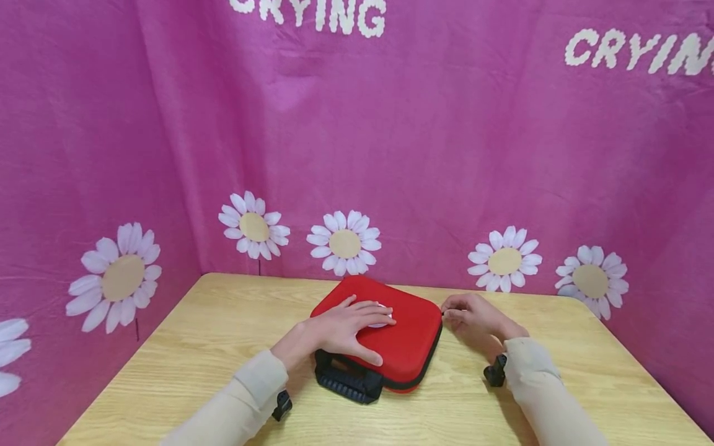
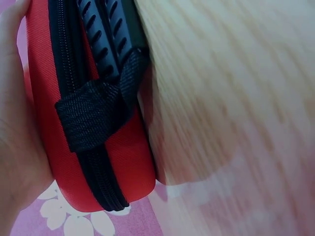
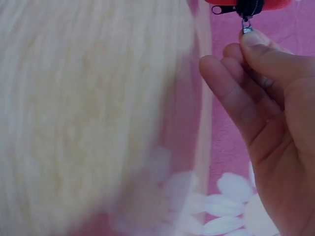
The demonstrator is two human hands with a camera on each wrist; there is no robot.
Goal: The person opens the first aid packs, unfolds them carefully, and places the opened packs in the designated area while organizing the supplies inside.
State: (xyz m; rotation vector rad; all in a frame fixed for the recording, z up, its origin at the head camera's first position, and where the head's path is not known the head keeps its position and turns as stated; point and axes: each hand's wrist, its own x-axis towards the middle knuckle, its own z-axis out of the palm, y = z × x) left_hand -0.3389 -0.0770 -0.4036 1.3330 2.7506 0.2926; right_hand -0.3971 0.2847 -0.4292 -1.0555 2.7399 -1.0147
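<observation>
On the pale table (image 1: 223, 347), whose surface shows long wood grain, a red case (image 1: 409, 341) lies flat and turned at an angle near the far edge. Its shape is a rounded, slightly domed box, and its sides look finely woven. A black zipper (image 2: 102, 182) with small, close teeth runs around the side. From the near-left side juts a black handle (image 1: 348, 381), ridged and stiff-looking, joined to the case by a coarse webbing strap (image 2: 88, 118) folded over the zipper band. A white patch (image 1: 381, 323) shows partly on the lid.

The left hand (image 1: 347, 328) lies across the lid, palm down, its fingers fairly straight over the patch and the thumb spread well apart from them toward the near edge. At the case's right corner, the right hand (image 1: 476, 316) bends inward at the wrist, thumb and forefinger pinching a small metal zipper pull (image 3: 247, 29) while the other fingers curl loosely. A second pull (image 3: 225, 9), dark with a ring end, sticks out beside it. Both forearms reach in from the near side in cream sleeves (image 1: 245, 396). Behind hangs a soft, creased magenta cloth (image 1: 418, 155) printed with daisies (image 1: 344, 243).
</observation>
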